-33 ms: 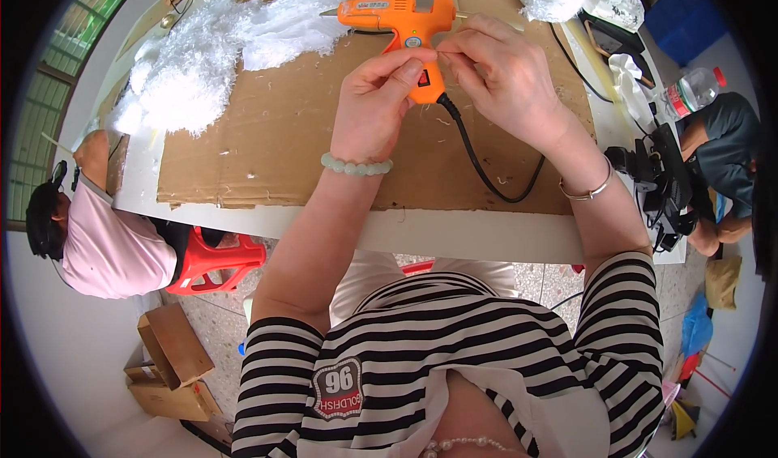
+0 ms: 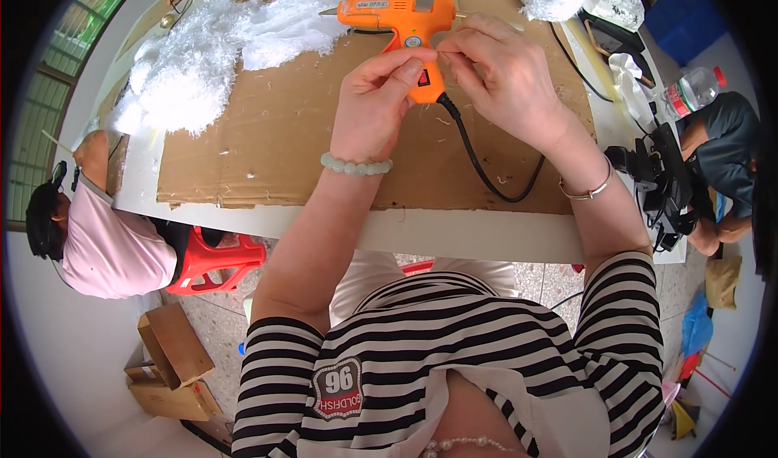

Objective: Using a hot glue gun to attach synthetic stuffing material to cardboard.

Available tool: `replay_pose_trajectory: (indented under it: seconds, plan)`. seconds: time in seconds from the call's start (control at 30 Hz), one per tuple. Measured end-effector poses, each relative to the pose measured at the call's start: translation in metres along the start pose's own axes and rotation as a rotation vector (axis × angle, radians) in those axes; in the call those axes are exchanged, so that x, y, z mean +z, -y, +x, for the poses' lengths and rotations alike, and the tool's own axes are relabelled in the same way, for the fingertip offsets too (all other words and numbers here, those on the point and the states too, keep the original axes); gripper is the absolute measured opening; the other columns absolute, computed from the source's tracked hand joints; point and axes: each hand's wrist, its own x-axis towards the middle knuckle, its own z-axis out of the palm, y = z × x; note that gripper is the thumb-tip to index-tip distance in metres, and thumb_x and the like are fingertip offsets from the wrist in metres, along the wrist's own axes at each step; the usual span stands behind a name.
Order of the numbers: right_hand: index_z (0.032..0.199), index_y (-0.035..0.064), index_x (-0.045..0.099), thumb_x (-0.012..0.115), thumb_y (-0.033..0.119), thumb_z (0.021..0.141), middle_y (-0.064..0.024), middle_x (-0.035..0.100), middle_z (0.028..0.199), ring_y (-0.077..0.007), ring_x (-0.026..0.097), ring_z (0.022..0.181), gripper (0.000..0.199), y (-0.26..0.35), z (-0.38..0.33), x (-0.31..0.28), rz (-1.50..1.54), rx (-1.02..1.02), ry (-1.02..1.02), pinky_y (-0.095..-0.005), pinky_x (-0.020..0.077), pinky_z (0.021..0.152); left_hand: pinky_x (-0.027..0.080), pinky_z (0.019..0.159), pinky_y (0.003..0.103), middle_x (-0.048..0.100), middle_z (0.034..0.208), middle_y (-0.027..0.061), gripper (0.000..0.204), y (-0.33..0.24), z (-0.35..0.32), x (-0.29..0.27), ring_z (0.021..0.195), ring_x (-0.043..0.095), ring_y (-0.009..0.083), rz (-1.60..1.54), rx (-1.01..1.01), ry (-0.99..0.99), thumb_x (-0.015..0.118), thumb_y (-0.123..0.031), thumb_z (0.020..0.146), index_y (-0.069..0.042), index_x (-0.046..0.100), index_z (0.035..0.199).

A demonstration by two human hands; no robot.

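Note:
My left hand (image 2: 374,97) and my right hand (image 2: 512,81) come together over the far middle of the table. Thumb and forefinger of each hand are pinched, and the fingertips almost meet. Whatever lies between them is too small to make out. Just behind my fingers, an orange hot glue gun (image 2: 415,30) lies on a brown cardboard sheet (image 2: 284,134), its nozzle pointing left. Part of its handle is covered by my left hand. A black cord (image 2: 478,165) curves from the handle base toward my right forearm.
White fluffy plastic strands (image 2: 182,85) pile up at the far left. On the right are a bottle with a red cap (image 2: 695,91), crumpled tissue (image 2: 628,77) and black devices (image 2: 656,183). A person in pink (image 2: 113,239) sits left; another person's legs (image 2: 725,146) show right.

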Motion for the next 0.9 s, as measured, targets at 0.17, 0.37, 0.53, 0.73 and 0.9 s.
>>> replay_pose_trajectory:
  seconds: [0.17,0.37,0.53,0.73,0.9]
  plan:
    - [0.074,0.0065,0.061,0.069,0.001,0.071,-0.0059,0.057,0.074,-0.0267,0.060,0.067,0.010,0.003,0.000,0.001,-0.074,-0.029,-0.031,-0.0370,0.0501,0.056,0.049,0.087,0.030,0.066,0.115,0.0078,0.020,-0.002,-0.001,-0.003,0.100,0.059,0.0139,0.120,-0.049,0.020,0.060,-0.008,0.101,0.003,0.070,0.115]
    - [0.079,0.0025,0.063,0.067,0.005,0.078,-0.0072,0.061,0.076,-0.0233,0.061,0.067,0.005,-0.006,0.009,-0.020,-0.119,0.134,-0.041,-0.0353,0.0500,0.058,0.054,0.098,0.040,0.065,0.124,0.0145,0.021,-0.004,0.003,-0.008,0.119,0.060,0.0252,-0.031,-0.014,0.035,0.057,-0.006,0.101,0.003,0.068,0.117]
    - [0.091,-0.0024,0.064,0.062,0.011,0.092,-0.0051,0.062,0.078,-0.0133,0.060,0.069,0.013,-0.005,0.016,-0.050,0.154,0.514,0.145,-0.0265,0.0468,0.064,0.054,0.100,0.046,0.058,0.135,0.0188,0.033,-0.007,0.003,-0.006,0.125,0.058,0.0308,-0.142,0.082,0.047,0.051,-0.003,0.102,-0.001,0.056,0.135]
    - [0.113,0.0000,0.067,0.059,0.014,0.092,-0.0113,0.071,0.092,-0.0177,0.066,0.081,0.027,-0.009,0.014,-0.045,0.239,0.445,0.690,-0.0323,0.0521,0.070,0.056,0.098,0.043,0.060,0.128,0.0137,0.046,-0.012,0.005,-0.001,0.118,0.062,0.0262,-0.249,0.095,0.009,0.050,0.006,0.099,-0.006,0.049,0.143]
    - [0.132,-0.0050,0.059,0.061,0.030,0.098,-0.0134,0.069,0.117,-0.0222,0.068,0.100,0.049,-0.009,-0.004,-0.007,0.867,0.811,0.434,-0.0336,0.0531,0.089,0.055,0.093,0.033,0.062,0.127,0.0100,0.051,-0.009,0.002,-0.002,0.107,0.064,0.0190,-0.048,0.128,0.086,0.053,0.006,0.096,-0.007,0.049,0.145]
